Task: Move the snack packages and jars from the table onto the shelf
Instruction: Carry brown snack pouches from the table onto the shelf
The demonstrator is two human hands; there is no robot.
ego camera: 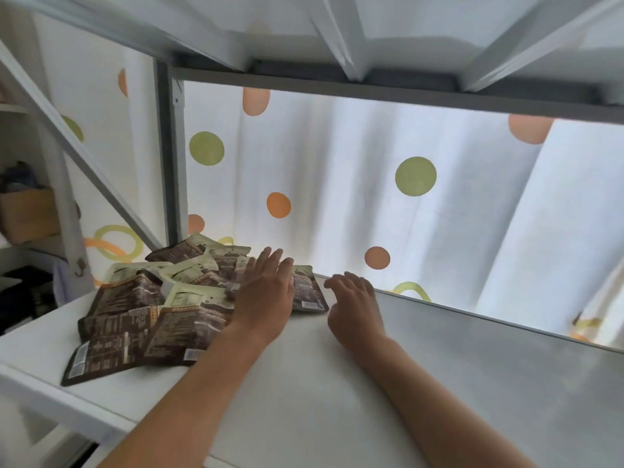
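On shelf (337, 383), left hand (266, 295) flat on snack packages (141, 315)

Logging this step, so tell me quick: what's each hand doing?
Left hand: open, flat on the brown-and-green foil snack packages.
Right hand: open, fingers loosely curled, holding nothing.

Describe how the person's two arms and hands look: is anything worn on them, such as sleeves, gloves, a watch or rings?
Both forearms are bare as far as the picture shows; no sleeve is in view. The left hand and the right hand wear no gloves. No watch or bracelet shows at either wrist, and I see no ring, although the fingers are slightly blurred.
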